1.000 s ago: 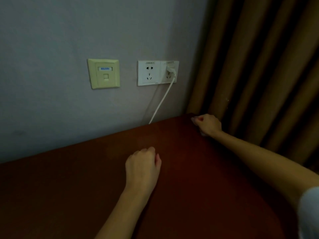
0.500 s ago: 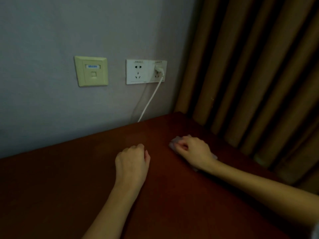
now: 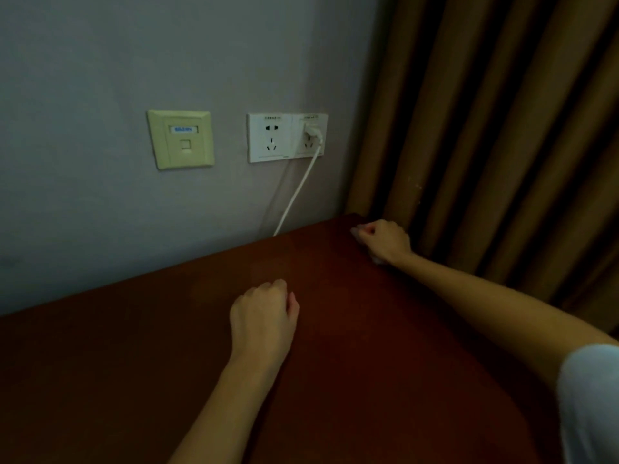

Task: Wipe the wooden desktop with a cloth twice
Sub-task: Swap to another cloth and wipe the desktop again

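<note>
Mostly hidden, the cloth [image 3: 375, 260] lies gripped beneath curled fingers [image 3: 363, 231] of the right hand [image 3: 386, 241].

Two hands [image 3: 264, 316] [image 3: 385, 241], one cloth [image 3: 375, 260], one desktop [image 3: 385, 363], two wall plates [image 3: 181, 139] [image 3: 286, 137].

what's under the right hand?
A pale cloth: only slivers show past the knuckles and by the wrist. The right hand covers the rest, at the desktop's far corner.

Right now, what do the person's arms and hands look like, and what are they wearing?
The left hand and right hand are bare: no gloves, rings or watch visible. Both forearms are uncovered. A pale, whitish short sleeve shows on the right upper arm at the frame's edge; no left sleeve is in view.
</note>
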Available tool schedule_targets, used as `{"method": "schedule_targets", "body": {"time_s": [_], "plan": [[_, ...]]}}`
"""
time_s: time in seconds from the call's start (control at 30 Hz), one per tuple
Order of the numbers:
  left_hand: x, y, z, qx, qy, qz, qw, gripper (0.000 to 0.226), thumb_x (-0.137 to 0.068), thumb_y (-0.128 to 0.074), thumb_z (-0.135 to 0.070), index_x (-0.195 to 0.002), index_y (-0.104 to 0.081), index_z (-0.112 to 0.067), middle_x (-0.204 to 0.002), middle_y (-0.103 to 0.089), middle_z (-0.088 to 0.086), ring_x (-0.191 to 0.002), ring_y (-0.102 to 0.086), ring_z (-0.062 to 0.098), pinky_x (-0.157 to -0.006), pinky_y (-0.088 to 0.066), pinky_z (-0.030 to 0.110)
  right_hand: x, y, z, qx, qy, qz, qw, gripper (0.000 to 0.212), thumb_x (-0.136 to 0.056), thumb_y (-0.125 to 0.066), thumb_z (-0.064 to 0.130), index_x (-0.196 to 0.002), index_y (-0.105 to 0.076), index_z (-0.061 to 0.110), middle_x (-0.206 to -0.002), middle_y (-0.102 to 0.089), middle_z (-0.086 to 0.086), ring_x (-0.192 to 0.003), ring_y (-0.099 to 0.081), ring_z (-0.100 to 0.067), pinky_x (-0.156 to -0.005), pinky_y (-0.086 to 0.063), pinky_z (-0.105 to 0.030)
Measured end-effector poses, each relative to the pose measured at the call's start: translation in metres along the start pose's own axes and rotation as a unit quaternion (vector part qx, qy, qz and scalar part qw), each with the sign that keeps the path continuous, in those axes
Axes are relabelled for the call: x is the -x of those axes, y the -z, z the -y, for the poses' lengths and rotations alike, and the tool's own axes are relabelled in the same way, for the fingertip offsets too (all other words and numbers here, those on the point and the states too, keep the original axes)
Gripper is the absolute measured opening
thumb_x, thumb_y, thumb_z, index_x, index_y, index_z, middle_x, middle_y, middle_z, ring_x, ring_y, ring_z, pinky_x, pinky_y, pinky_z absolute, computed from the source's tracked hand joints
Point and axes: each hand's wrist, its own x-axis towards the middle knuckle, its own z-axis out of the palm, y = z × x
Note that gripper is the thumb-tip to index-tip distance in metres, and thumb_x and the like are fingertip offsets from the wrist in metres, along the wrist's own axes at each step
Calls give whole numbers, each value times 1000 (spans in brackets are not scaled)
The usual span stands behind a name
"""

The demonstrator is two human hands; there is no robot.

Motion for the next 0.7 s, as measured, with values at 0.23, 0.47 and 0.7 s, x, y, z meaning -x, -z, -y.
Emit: {"method": "schedule_targets", "body": {"time_s": [0.23, 0.47, 0.7], "plan": [[1, 2, -2, -10, 5, 3, 1000, 24, -97, -40, -33, -76, -42, -23, -72, -51, -8, -64, -48, 7, -56, -32, 22, 48, 31, -50, 5, -29, -5, 1000, 19, -97, -43, 42, -95, -62, 40, -58, -64, 5, -36, -52, -2, -43, -38, -18], [0, -1, -3, -22, 6, 2, 1000, 22, -97, -40, -33, -78, -44, -23, -75, -55, -6, -66, -51, 9, -56, -35, 23, 121, 16, -13, 67, 64, 3, 996, 25, -94, -47, 38, -71, -55, 35, -85, -57, 10, -83, -57, -12, -71, -46, -36], [-1, 0, -2, -28, 7, 3, 1000, 22, -97, -40, -34, -79, -44, -23, -80, -59, -4, -74, -58, 13, -58, -35, 25, 99, -19, 49, 77, 127, 13, 989, 43, -94, -47, 39, -52, -42, 28, -64, -46, 12, -78, -58, -15, -63, -31, -28]]}}
